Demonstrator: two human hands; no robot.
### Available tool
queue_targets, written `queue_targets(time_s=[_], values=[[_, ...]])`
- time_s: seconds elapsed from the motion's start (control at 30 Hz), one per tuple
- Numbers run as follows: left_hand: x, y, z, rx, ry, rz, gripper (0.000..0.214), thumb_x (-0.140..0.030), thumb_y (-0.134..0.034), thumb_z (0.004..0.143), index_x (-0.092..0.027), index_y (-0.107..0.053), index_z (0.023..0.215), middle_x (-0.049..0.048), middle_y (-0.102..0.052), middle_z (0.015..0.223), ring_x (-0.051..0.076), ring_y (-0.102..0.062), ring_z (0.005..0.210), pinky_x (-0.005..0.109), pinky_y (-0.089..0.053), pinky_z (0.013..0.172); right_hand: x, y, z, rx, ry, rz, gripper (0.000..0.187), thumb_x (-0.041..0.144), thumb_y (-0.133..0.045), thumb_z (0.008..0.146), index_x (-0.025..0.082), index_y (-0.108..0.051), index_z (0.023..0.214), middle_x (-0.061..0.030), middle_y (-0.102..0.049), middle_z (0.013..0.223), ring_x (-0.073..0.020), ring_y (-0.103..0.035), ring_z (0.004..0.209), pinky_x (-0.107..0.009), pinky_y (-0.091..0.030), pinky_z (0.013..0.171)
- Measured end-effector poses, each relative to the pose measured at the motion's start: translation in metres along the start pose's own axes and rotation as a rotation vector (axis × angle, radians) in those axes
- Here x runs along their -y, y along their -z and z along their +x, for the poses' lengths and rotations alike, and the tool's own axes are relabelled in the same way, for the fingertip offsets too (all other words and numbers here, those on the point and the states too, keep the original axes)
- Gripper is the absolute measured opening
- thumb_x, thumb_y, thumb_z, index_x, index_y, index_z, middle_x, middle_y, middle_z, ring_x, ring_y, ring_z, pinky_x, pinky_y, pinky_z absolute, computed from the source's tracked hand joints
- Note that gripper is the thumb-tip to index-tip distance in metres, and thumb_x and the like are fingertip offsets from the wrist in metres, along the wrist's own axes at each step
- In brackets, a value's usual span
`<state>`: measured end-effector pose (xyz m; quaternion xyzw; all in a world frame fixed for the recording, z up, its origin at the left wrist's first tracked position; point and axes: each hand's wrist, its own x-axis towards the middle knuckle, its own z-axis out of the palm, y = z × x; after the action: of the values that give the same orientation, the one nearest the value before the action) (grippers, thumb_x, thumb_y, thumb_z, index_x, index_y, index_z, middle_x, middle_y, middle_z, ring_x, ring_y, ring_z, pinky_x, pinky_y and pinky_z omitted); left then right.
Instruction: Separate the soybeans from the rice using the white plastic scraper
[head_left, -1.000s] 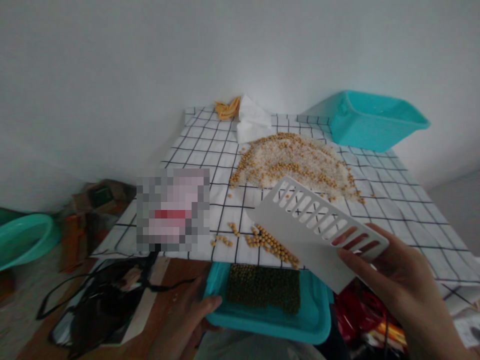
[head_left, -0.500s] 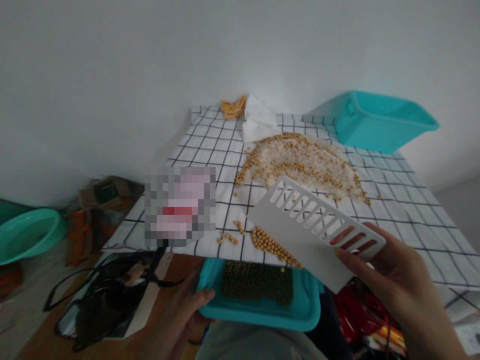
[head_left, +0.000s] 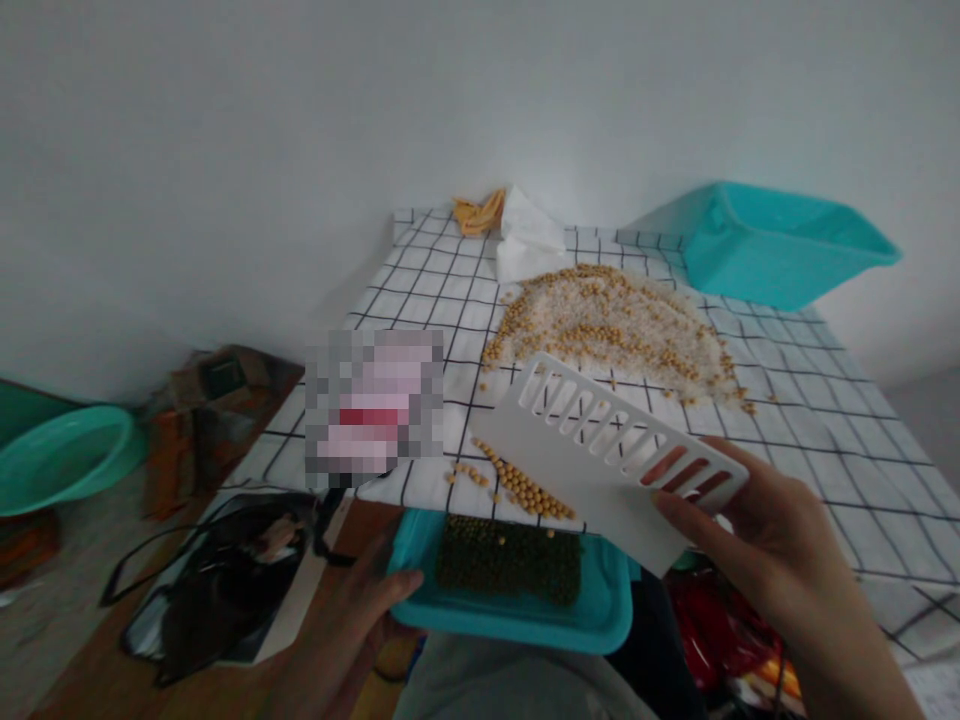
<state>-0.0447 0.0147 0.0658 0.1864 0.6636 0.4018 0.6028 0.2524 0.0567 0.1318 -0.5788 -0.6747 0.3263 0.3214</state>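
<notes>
Right hand (head_left: 765,530) was clamped on a white slotted scraper (head_left: 562,450), thumb on the near face, fingers behind it and partly visible through the slots. Left hand (head_left: 367,604) was closed on the left end of a teal tray (head_left: 517,630), thumb over the rim; its other fingers were mostly hidden. Clock positions were read from the centre of the view. Scraper: 4 o'clock, tilted, its solid part just beside a small heap of yellow beans (head_left: 529,490) at 5 o'clock; contact could not be told. Tray: 6 o'clock, at the table's near edge, containing small dark grains (head_left: 502,580) with a few yellow beans on top. A mixed pile (head_left: 611,325) of white grains and yellow beans lay toward 3 o'clock on the checked tablecloth (head_left: 821,440). Teal bin (head_left: 765,260) stood beyond the pile, between 2 and 3. White tissue (head_left: 529,240) sat at 1 o'clock, with a crumpled yellow item (head_left: 478,214) beside it at 12. Pixelated pink object (head_left: 371,400): between 8 and 9, unidentifiable. Green basin (head_left: 67,460): 9 o'clock, beyond the table.
</notes>
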Motion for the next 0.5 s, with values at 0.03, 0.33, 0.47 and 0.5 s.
queue_targets(time_s=[0.03, 0.33, 0.47, 0.5], values=[[-0.001, 0.0, 0.001, 0.005, 0.005, -0.004, 0.074, -0.037, -0.08, 0.06, -0.019, -0.063, 0.129, 0.0104, -0.083, 0.095, 0.037, -0.074, 0.085, 0.034, -0.053, 0.051, 0.001, -0.001, 0.001, -0.003, 0.008, -0.005, 0.011, 0.032, -0.058, 0.092, 0.025, -0.065, 0.098, -0.001, -0.072, 0.086, -0.0154, -0.067, 0.075, -0.022, -0.053, 0.062], [0.002, 0.006, -0.005, -0.048, 0.011, -0.033, 0.055, -0.033, -0.079, 0.061, -0.023, -0.071, 0.115, 0.0085, -0.081, 0.102, 0.034, -0.073, 0.093, 0.034, -0.057, 0.059, 0.008, -0.007, 0.006, 0.056, 0.047, -0.012, 0.014, 0.032, -0.058, 0.091, 0.025, -0.066, 0.1, -0.0031, -0.076, 0.096, -0.0185, -0.071, 0.088, -0.025, -0.056, 0.07], [0.006, 0.009, -0.001, -0.061, -0.017, -0.028, 0.049, -0.03, -0.078, 0.061, -0.023, -0.073, 0.11, 0.0078, -0.081, 0.098, 0.036, -0.073, 0.093, 0.035, -0.057, 0.059, 0.013, -0.008, 0.006, 0.069, 0.072, -0.046, 0.014, 0.032, -0.057, 0.092, 0.023, -0.067, 0.096, -0.0032, -0.076, 0.09, -0.0184, -0.071, 0.084, -0.025, -0.055, 0.069], [0.008, 0.009, 0.002, -0.058, -0.02, -0.028, 0.049, -0.03, -0.078, 0.061, -0.023, -0.073, 0.11, 0.0083, -0.082, 0.094, 0.037, -0.073, 0.091, 0.036, -0.057, 0.057, 0.015, -0.007, 0.006, 0.08, 0.077, -0.059, 0.014, 0.032, -0.056, 0.092, 0.023, -0.067, 0.095, -0.0027, -0.075, 0.087, -0.0175, -0.071, 0.08, -0.025, -0.055, 0.066]])
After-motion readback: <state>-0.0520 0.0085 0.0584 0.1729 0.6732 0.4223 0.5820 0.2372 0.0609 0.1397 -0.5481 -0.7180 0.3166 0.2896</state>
